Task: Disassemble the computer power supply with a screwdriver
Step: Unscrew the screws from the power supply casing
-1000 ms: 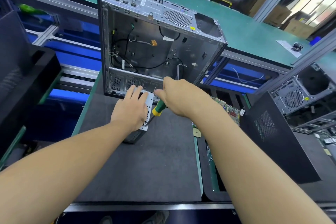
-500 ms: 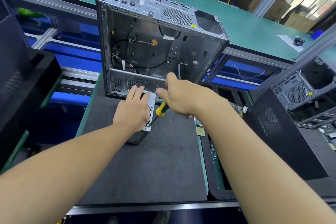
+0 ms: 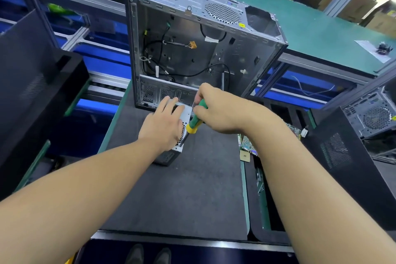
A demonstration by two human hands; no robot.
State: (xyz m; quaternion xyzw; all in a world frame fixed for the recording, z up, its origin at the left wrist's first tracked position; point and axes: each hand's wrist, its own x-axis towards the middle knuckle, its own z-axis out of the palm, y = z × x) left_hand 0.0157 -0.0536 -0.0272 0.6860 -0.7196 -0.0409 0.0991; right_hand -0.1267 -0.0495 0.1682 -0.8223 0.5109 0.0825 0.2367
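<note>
One silver, perforated power supply (image 3: 185,114) lies on the table (image 3: 182,188) at 6 o'clock from the open case (image 3: 192,53). The left grip (image 3: 162,124) rests flat on it, fingers straight; the right grip (image 3: 222,111) clamps a green-yellow screwdriver (image 3: 196,123).

A small silver perforated-metal power supply box (image 3: 186,112) lies on the dark grey mat (image 3: 182,188), just in front of an open, upright silver steel computer case (image 3: 192,53). The left hand (image 3: 162,123) rests flat on the box. To its right, the right hand (image 3: 222,111) grips a green-and-yellow-handled screwdriver (image 3: 196,122), whose shaft slants down to the box's perforated right face.
</note>
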